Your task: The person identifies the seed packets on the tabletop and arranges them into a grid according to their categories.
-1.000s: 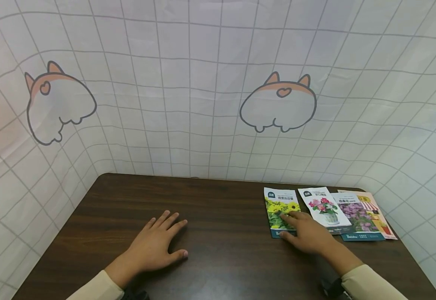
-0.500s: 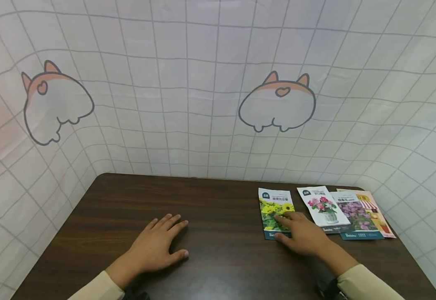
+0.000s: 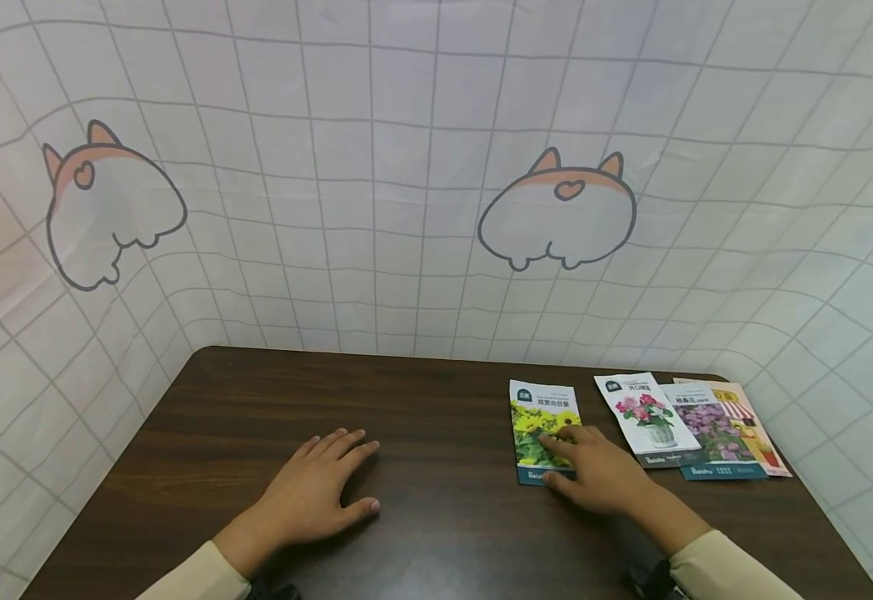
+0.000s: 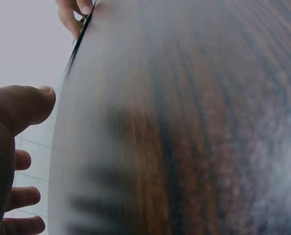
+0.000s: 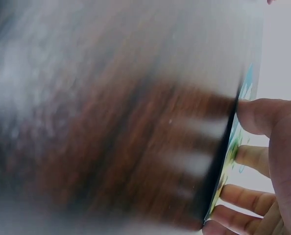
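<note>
A flat seed packet (image 3: 534, 423) printed with yellow sunflowers lies on the dark wooden table, left of the other packets. My right hand (image 3: 601, 471) rests over its lower right part, fingertips touching its face and thumb at its bottom edge. In the right wrist view the thumb and fingertips (image 5: 246, 154) meet the packet's thin, slanted-looking surface. My left hand (image 3: 312, 492) is spread on the table at centre left, holding nothing. The left wrist view shows the left thumb (image 4: 30, 105) apart from its fingers.
To the right lie a seed packet with pink potted flowers (image 3: 642, 417), one with purple flowers (image 3: 714, 429) and a peach-coloured one (image 3: 755, 425), overlapping one another. A white gridded curtain (image 3: 391, 192) with cartoon animals surrounds the table (image 3: 421, 433).
My right hand has slid the sunflower packet left and slightly towards me, widening the gap to the other packets. My left hand has stayed almost still.
</note>
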Available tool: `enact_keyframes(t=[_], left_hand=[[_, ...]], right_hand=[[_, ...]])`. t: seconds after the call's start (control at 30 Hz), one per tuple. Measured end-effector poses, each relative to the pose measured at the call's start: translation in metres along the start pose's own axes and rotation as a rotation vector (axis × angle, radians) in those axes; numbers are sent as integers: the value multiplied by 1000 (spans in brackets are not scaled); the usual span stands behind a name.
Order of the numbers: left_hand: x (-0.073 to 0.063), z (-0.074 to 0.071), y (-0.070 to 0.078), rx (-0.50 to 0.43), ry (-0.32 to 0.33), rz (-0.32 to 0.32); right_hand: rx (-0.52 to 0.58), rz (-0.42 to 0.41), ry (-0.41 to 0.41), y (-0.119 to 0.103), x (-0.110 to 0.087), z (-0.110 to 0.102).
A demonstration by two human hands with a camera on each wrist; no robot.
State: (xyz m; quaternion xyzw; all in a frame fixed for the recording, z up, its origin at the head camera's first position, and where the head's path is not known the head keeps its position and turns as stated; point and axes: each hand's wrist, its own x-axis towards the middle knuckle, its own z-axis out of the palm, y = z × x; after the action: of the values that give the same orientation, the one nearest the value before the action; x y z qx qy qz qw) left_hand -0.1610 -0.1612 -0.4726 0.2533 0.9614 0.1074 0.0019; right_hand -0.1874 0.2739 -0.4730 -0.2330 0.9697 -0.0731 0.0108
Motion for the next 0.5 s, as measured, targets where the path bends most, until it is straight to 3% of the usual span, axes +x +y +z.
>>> enact_keyframes(t=[0.5], left_hand=[[2, -2, 2, -26, -15, 25]], right_hand=[[-7, -48, -26, -20, 5, -1]])
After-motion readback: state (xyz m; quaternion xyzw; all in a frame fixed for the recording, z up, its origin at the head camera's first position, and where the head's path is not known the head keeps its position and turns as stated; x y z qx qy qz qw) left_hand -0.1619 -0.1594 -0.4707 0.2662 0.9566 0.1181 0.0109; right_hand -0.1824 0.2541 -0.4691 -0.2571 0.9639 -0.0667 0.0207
